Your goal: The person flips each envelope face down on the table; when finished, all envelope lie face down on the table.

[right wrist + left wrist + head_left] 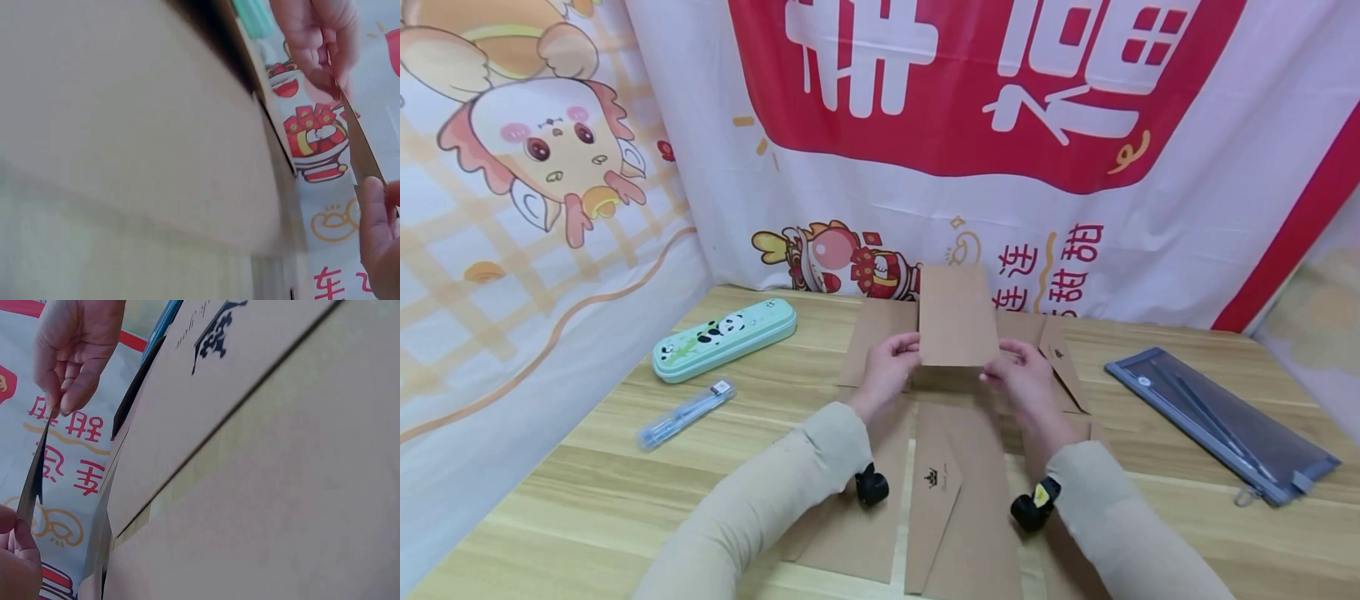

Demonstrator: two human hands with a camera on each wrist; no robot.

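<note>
Both hands hold up a brown kraft-paper envelope [958,317] above the back of the table, its plain face towards the head camera. My left hand [887,371] pinches its lower left corner between thumb and fingers. At the lower right corner my right hand [1022,375] grips it the same way. Both wrist views show the held envelope [34,469] nearly edge-on. Beneath the hands lie several more kraft envelopes; the front middle envelope [973,517] has a black crown and small script on its flap. Sleeves partly cover the front left envelope [880,517] and front right envelope [1071,558].
A mint panda pencil case [726,340] lies at the back left, with a clear slim case [687,414] of pens in front of it. On the right is a grey-blue zip pouch [1225,425]. A printed cloth [865,200] hangs behind the wooden table [572,508].
</note>
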